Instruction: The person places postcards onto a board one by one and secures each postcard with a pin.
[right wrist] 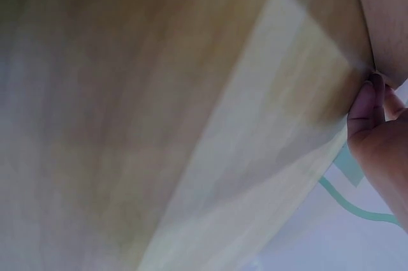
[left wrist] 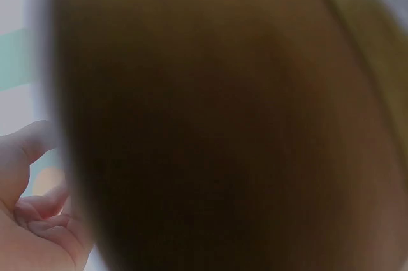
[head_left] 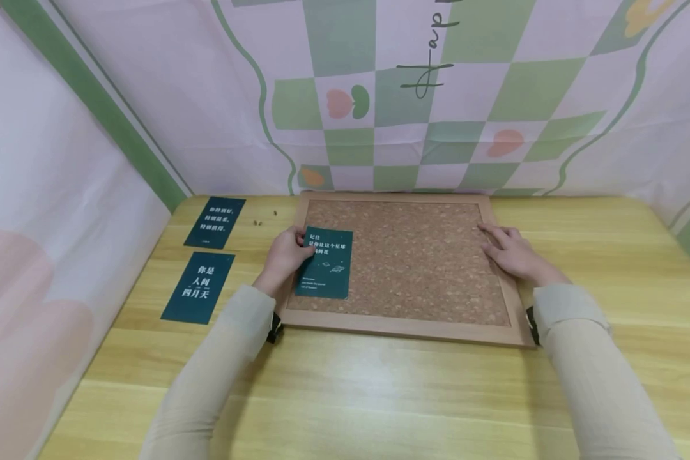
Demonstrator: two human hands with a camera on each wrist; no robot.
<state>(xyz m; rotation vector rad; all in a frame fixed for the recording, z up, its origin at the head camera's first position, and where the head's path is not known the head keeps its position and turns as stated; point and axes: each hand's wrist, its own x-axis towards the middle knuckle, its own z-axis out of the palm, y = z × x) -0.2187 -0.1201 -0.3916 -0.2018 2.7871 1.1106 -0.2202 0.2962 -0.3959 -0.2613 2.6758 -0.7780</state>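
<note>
A cork board [head_left: 420, 268] in a light wooden frame lies across the back of the table. A dark green card [head_left: 328, 271] with white writing rests on the cork at its left side. My left hand [head_left: 286, 257] grips the left edge of the frame, its thumb lying over the left margin of that card. On the opposite side my right hand [head_left: 517, 255] holds the right edge, thumb and forefinger over the frame. The right wrist view shows curled fingers [right wrist: 363, 108] at the board's edge. A dark blur covers most of the left wrist view.
Two more dark green cards, an upper one [head_left: 214, 222] and a lower one [head_left: 198, 287], lie on the wooden table [head_left: 351, 396] at the left. Several tiny brown bits [head_left: 257, 223] lie near the upper card. A patterned cloth [head_left: 402, 147] hangs right behind the board.
</note>
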